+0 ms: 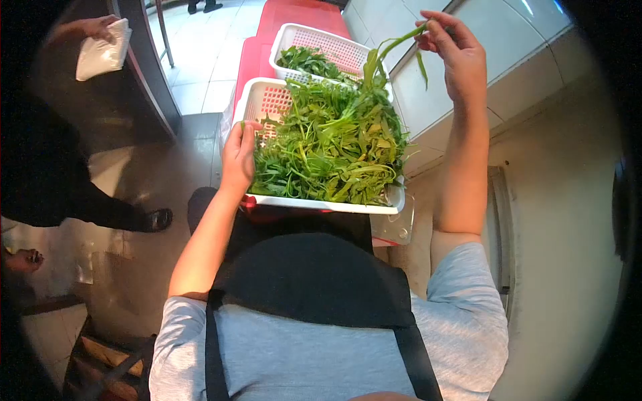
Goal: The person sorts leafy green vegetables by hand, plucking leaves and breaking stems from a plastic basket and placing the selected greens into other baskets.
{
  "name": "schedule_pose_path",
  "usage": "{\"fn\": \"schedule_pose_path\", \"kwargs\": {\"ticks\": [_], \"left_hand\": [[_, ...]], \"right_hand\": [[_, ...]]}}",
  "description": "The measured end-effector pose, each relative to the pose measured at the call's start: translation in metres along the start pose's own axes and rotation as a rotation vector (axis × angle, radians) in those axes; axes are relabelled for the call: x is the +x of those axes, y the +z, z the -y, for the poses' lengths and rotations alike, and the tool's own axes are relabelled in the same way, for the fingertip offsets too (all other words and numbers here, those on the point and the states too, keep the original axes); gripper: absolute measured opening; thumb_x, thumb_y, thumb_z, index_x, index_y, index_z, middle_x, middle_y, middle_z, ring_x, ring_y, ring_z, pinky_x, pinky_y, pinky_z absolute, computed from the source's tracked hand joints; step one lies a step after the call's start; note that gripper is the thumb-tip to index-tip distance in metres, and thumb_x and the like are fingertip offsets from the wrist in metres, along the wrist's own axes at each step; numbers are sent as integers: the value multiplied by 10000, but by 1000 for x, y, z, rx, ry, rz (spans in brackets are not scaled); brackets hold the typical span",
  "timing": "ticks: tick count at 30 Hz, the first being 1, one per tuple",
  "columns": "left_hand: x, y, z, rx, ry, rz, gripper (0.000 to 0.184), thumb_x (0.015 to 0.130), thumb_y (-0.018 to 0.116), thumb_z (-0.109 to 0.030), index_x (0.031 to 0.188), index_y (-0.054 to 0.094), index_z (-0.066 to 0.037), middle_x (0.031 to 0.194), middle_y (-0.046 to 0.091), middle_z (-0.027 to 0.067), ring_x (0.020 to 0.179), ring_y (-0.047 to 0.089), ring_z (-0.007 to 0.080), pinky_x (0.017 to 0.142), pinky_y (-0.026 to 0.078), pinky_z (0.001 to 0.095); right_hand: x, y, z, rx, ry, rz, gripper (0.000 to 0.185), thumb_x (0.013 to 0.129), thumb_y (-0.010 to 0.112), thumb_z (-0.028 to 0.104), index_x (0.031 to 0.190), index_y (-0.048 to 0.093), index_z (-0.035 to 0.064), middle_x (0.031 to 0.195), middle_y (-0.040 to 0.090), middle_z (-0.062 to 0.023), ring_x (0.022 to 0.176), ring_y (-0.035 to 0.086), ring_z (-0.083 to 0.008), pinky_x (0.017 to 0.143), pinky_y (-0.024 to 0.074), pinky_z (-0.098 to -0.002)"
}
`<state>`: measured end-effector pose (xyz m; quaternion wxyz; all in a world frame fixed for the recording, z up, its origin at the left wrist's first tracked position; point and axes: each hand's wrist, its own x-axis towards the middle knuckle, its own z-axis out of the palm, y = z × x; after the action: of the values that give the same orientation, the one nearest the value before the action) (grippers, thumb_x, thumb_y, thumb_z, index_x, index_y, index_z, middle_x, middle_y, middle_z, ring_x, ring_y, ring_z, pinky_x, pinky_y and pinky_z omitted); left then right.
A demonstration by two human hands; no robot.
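Right hand (460, 59) pinches a green stem (406, 35). Left hand (237, 157) curls at the left rim of the near white basket (321, 204); grip unclear.

- Leafy greens (334, 140) hide most of the floor of the near basket (321, 203).
- Near side of far basket (334, 48): hidden.
- The top edge cuts off the wearer of 2 dark shoes (212, 8).

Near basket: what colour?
The near basket is white, seen best in the head view.
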<state>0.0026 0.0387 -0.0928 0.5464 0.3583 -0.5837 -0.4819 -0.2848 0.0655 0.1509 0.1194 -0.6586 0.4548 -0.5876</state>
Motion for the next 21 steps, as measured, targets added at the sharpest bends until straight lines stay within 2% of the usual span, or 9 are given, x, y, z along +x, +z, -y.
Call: {"fn": "schedule_pose_path", "kwargs": {"ticks": [1,4,7,8,10,13,16,19,21], "left_hand": [[0,0,-1,10,-4,9,294,963,405,-303,928,569,-61,752,466,-33,684,373,62,643,334,219],[1,3,1,-16,54,1,274,963,417,-280,926,566,-54,763,476,-28,696,385,64,656,346,217],[7,-1,-3,-4,9,20,210,940,472,-218,958,575,-36,824,543,-7,765,459,73,722,382,222],[12,0,-10,30,45,16,198,932,487,-205,966,579,-33,834,557,-1,778,473,72,733,390,224],[25,2,-38,190,81,7,165,890,551,-151,986,598,-25,839,595,16,780,505,56,726,422,235],[41,15,-98,176,177,106,162,858,594,-156,962,623,-35,803,598,11,738,518,57,676,437,254],[63,35,-124,223,476,202,154,814,632,-145,937,652,-55,796,611,32,704,555,104,649,448,274],[66,58,-155,507,650,294,176,823,621,-156,940,662,-32,802,609,69,664,527,109,632,430,247],[70,72,-158,593,629,341,194,802,638,-175,939,666,-40,816,612,90,651,534,130,622,433,262]], "right_hand": [[2,-4,8,-8,2,-24,230,892,554,122,1083,593,-1,960,640,-120,788,625,-147,726,515,-274],[-2,5,26,188,82,-148,287,795,636,128,1047,569,7,755,615,-44,610,587,-111,577,485,-236],[-4,-6,3,239,141,-14,262,908,529,138,1122,560,-10,988,630,-148,778,640,-165,728,526,-279],[-5,-7,-3,283,184,-3,279,920,501,137,1153,533,-13,1026,614,-173,767,646,-177,712,533,-274],[-8,-8,-18,379,214,13,276,920,499,134,1148,534,-17,1030,609,-177,760,644,-171,702,537,-270],[-15,-1,-21,496,246,41,263,913,506,122,1136,538,-13,1019,611,-173,750,641,-175,680,544,-262],[-22,6,-30,571,276,63,241,904,518,115,1112,547,-4,985,626,-156,744,643,-183,645,545,-251],[-32,21,-26,568,309,81,241,912,509,121,1115,545,-3,977,625,-144,749,642,-176,643,544,-250],[-37,27,-29,591,296,98,233,916,502,120,1113,545,2,973,624,-134,762,637,-171,655,540,-249]]}}
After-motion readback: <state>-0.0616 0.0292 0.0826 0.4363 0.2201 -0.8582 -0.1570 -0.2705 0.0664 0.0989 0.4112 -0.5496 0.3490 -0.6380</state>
